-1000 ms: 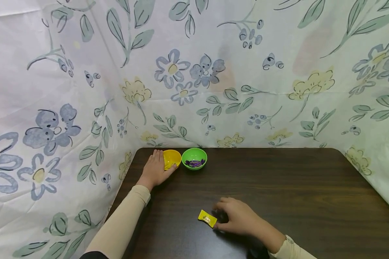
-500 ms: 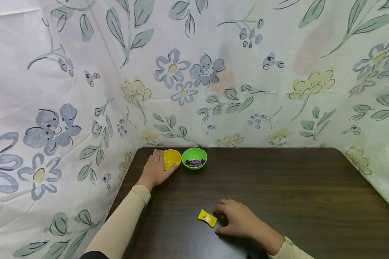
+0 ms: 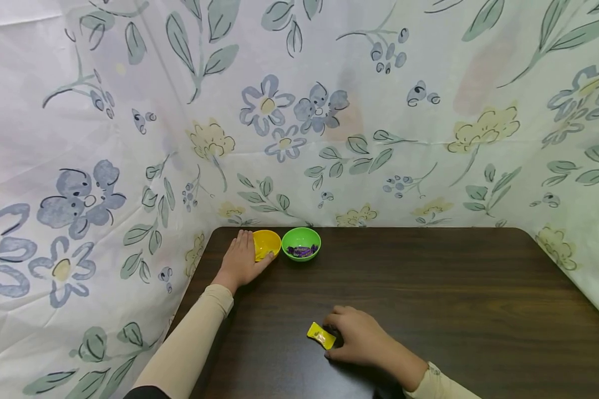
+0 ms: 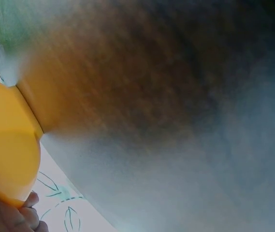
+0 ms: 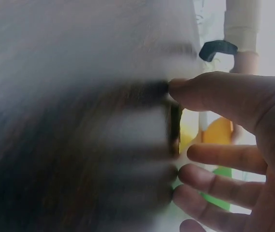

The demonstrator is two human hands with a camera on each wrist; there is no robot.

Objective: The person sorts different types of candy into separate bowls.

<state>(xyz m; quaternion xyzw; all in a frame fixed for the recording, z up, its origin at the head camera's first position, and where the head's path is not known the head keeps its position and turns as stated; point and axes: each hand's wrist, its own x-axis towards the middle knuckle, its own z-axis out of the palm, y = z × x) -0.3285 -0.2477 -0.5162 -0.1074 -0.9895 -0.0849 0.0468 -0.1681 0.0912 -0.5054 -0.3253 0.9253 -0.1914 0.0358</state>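
At the far left of the table, my left hand (image 3: pixel 240 260) holds the yellow bowl (image 3: pixel 267 245), its fingers along the left side and the thumb at the front. In the left wrist view, fingertips (image 4: pixel 30 212) show against the underside of that bowl. A yellow-wrapped candy (image 3: pixel 321 336) lies on the table nearer to me. Just right of it is my right hand (image 3: pixel 356 338), thumb and fingers spread apart at the candy's near end. The right wrist view shows a gap between thumb (image 5: pixel 209 96) and fingers; whether they touch the wrapper is unclear.
A green bowl (image 3: pixel 301 244) holding several purple-wrapped candies stands directly right of the yellow one. The dark wooden table (image 3: pixel 429 277) stretches to the right. Floral cloth (image 3: pixel 379 183) hangs behind it and along its left and right sides.
The right hand shifts slightly left, closer to the yellow-wrapped candy, after its thumb drew back a little. Candy, bowls and left hand stay in place.
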